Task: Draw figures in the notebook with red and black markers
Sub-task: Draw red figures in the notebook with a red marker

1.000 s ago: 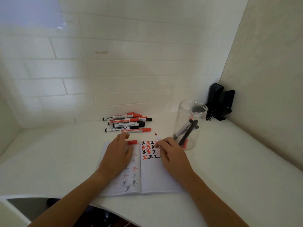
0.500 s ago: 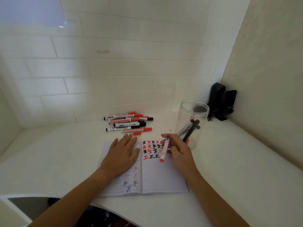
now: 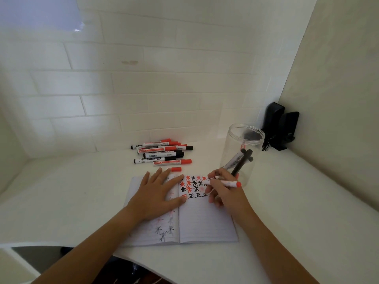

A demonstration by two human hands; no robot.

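Head view shows the notebook [image 3: 205,220] lying open on the white desk [image 3: 297,212], near its front edge, with the left hand [image 3: 158,195] spread flat, fingers straight, pressing the left page by the fold. The right hand [image 3: 224,193] has its fingers curled around a red marker [image 3: 227,183], which lies nearly level over the top of the right page; its red end points right toward the jar [image 3: 242,154] and its other end sits among the star figures [image 3: 191,184]. Whether the tip touches the paper I cannot tell. Rows of red and black stars fill the top of that page, with a row of box-like characters [image 3: 196,195] under them, so the step in hand looks like adding another red figure to the pattern. To do it well, I would tilt the marker up so only the tip meets the page, keep the left palm bearing down so the paper cannot shift, and lay short strokes in the free spot without dragging the wrist across fresh ink. A loose red cap [image 3: 176,169] lies just past the notebook's top edge, and more markers [image 3: 162,153] lie in a pile further back, well apart from the hands
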